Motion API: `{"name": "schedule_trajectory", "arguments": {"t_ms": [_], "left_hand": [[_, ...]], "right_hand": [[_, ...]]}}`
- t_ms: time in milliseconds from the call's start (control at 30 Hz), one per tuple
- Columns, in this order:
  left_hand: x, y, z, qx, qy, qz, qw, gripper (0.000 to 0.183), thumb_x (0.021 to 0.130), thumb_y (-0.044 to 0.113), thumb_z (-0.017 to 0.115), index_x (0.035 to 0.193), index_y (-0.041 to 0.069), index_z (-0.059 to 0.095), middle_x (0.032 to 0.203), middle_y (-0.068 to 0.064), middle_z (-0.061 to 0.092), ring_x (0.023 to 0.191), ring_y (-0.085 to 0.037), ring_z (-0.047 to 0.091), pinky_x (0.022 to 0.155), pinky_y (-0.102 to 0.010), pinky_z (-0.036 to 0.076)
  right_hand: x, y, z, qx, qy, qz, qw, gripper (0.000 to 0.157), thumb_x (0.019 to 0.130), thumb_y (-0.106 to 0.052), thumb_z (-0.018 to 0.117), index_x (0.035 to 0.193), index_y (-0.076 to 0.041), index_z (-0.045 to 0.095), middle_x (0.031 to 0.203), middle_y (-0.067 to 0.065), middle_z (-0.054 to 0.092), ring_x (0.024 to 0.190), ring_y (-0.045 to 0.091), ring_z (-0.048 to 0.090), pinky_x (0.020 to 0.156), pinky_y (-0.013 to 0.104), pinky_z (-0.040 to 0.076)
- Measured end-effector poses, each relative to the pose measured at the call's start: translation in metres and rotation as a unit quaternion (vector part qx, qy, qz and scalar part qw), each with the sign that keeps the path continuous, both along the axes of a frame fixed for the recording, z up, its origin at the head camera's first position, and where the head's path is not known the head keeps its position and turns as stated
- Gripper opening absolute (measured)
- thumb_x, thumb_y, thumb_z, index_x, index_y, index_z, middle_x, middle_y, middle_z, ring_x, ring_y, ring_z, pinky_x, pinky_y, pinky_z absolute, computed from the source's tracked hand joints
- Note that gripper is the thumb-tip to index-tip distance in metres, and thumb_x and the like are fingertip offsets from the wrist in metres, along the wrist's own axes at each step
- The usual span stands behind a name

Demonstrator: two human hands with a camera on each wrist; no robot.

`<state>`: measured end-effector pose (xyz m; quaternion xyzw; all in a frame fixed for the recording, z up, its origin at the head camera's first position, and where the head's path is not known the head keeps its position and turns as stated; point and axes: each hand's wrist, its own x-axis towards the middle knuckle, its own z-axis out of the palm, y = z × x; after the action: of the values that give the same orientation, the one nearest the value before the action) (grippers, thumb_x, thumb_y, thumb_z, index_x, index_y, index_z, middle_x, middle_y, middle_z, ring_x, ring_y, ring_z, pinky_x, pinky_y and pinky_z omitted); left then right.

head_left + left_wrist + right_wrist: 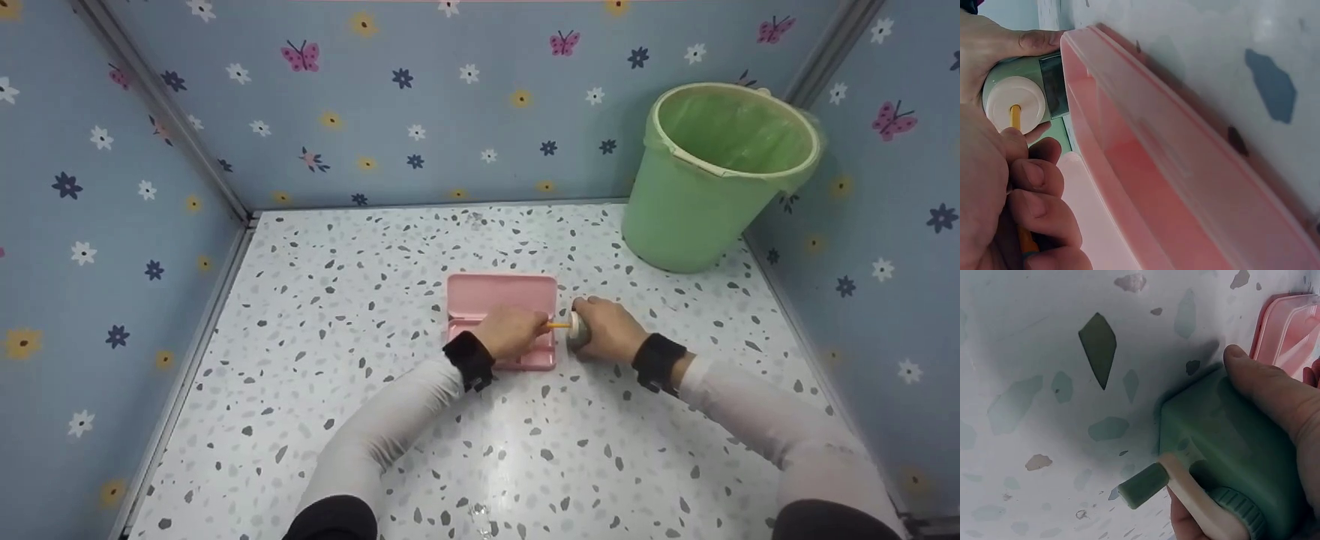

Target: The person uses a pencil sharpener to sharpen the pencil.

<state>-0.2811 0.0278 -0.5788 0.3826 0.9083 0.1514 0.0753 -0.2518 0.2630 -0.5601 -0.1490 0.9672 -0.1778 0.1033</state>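
My left hand (510,331) pinches a yellow pencil (559,325), its fingers curled round the shaft. The pencil's far end sits in the hole of the round cream front (1004,102) of a green hand-crank pencil sharpener (580,337). Around the sharpener's body, my right hand (613,330) grips with the thumb on one side and fingers on the other. In the right wrist view the cream crank arm (1195,495) with its green knob (1143,485) stands free of the fingers. Under my left hand lies an open pink pencil case (501,294), its lid folded back.
At the back right corner stands a green bin (682,210) with a liner over its rim. Flowered blue panels (450,97) enclose the speckled white table (360,300) at the back and both sides.
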Motion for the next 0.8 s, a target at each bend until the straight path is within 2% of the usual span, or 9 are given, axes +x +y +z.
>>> {"name": "schedule_trajectory", "arguments": {"t_ms": [200, 367, 533, 733, 800], "left_hand": [[-0.002, 0.005, 0.003, -0.019, 0.013, -0.011, 0.9997, 0.025, 0.115, 0.031, 0.062, 0.112, 0.012, 0.077, 0.096, -0.005, 0.081, 0.082, -0.022, 0.074, 0.082, -0.038, 0.065], [-0.003, 0.008, 0.004, -0.016, 0.017, -0.002, 0.9997, 0.025, 0.115, 0.031, 0.062, 0.109, 0.013, 0.078, 0.092, -0.005, 0.08, 0.079, -0.02, 0.073, 0.08, -0.039, 0.065], [-0.002, 0.012, 0.003, -0.011, 0.004, 0.012, 0.9999, 0.024, 0.115, 0.029, 0.062, 0.112, 0.014, 0.079, 0.099, -0.005, 0.082, 0.086, -0.023, 0.075, 0.083, -0.037, 0.064], [-0.004, 0.016, -0.002, -0.003, -0.026, 0.006, 0.9996, 0.022, 0.115, 0.029, 0.063, 0.11, 0.013, 0.077, 0.097, -0.006, 0.081, 0.083, -0.024, 0.073, 0.079, -0.039, 0.063], [-0.009, 0.018, -0.007, 0.003, -0.019, -0.001, 0.9998, 0.021, 0.114, 0.028, 0.064, 0.108, 0.013, 0.077, 0.094, -0.005, 0.08, 0.08, -0.023, 0.072, 0.076, -0.038, 0.062]], "right_hand": [[0.0, 0.0, -0.007, -0.004, 0.034, 0.004, 0.999, 0.058, 0.072, -0.013, 0.101, 0.119, -0.009, 0.068, 0.11, 0.014, 0.072, 0.101, 0.035, 0.071, 0.093, 0.054, 0.063], [0.001, 0.0, -0.009, -0.005, 0.06, 0.001, 0.998, 0.062, 0.069, -0.012, 0.101, 0.122, -0.006, 0.069, 0.113, 0.017, 0.072, 0.105, 0.04, 0.069, 0.096, 0.057, 0.061], [0.003, -0.001, -0.011, -0.004, 0.086, -0.001, 0.996, 0.062, 0.066, -0.01, 0.101, 0.119, -0.004, 0.069, 0.112, 0.019, 0.073, 0.104, 0.041, 0.068, 0.094, 0.057, 0.06], [0.004, -0.003, -0.01, 0.006, 0.08, -0.004, 0.997, 0.062, 0.066, -0.01, 0.1, 0.12, -0.004, 0.07, 0.114, 0.018, 0.073, 0.106, 0.04, 0.068, 0.096, 0.056, 0.059], [0.004, -0.004, -0.009, 0.006, 0.076, -0.007, 0.997, 0.062, 0.067, -0.011, 0.1, 0.121, -0.005, 0.07, 0.115, 0.018, 0.073, 0.107, 0.04, 0.068, 0.097, 0.056, 0.059]]}}
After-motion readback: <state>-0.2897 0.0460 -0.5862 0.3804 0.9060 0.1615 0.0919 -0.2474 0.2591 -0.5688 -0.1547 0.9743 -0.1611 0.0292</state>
